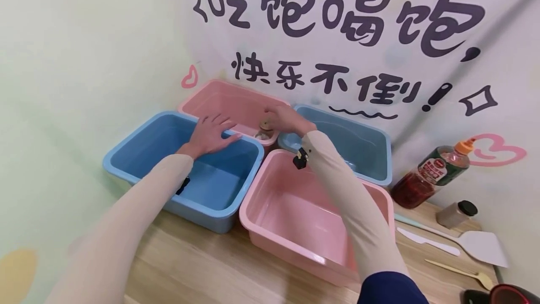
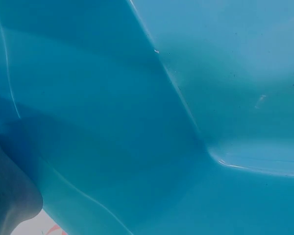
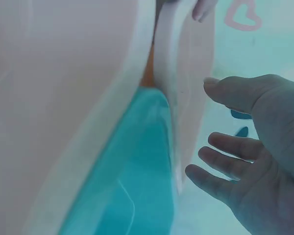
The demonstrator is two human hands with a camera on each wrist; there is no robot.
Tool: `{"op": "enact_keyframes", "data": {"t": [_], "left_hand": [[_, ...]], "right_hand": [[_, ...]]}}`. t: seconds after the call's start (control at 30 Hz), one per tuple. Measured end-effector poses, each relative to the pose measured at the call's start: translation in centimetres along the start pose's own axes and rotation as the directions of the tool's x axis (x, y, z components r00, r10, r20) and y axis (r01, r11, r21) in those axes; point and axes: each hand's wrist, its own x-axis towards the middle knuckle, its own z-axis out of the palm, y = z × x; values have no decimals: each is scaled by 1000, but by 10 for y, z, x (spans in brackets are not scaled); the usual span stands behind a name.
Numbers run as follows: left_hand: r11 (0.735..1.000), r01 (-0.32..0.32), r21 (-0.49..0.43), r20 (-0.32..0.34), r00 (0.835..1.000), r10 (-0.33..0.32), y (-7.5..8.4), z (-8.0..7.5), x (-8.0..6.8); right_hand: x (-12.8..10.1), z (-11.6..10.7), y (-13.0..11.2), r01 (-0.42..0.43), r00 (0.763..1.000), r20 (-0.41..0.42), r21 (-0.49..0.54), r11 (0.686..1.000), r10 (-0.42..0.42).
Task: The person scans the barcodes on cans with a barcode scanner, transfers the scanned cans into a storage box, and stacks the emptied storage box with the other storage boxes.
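Observation:
My left hand [image 1: 211, 135], fingers spread, hovers over the far rim of the front blue bin [image 1: 215, 186]. In the left wrist view the blue bin wall [image 2: 112, 98] fills most of the frame, with part of the hand at lower left. My right hand [image 1: 288, 118] reaches over the right end of the back pink bin [image 1: 228, 102]. Below its fingers, a small round item with a gold-brown top [image 1: 266, 125] lies in that bin, beside a clear shiny item [image 1: 262, 136]. In the right wrist view the thumb and fingers [image 3: 230, 161] stand apart with nothing between them.
A front pink bin [image 1: 295, 215] lies under my right forearm, with a back blue bin [image 1: 358, 140] behind it. At right stand a red sauce bottle [image 1: 430, 172] and a black-capped jar [image 1: 457, 214], near a white spatula [image 1: 483, 247], white knife [image 1: 428, 241] and yellow fork [image 1: 460, 272].

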Motion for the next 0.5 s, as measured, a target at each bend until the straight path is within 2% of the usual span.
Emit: {"op": "enact_keyframes", "data": {"t": [0.27,0.5], "left_hand": [[1000,9,-4,14,1000,-9,3,-2,-1],[1000,14,-1,11,1000,-14,3,-2,0]], "right_hand": [[-47,-25,9,3,999,-34,-55,998,-5],[-97,-39,17,34,995,-92,-28,999,-37]]}}
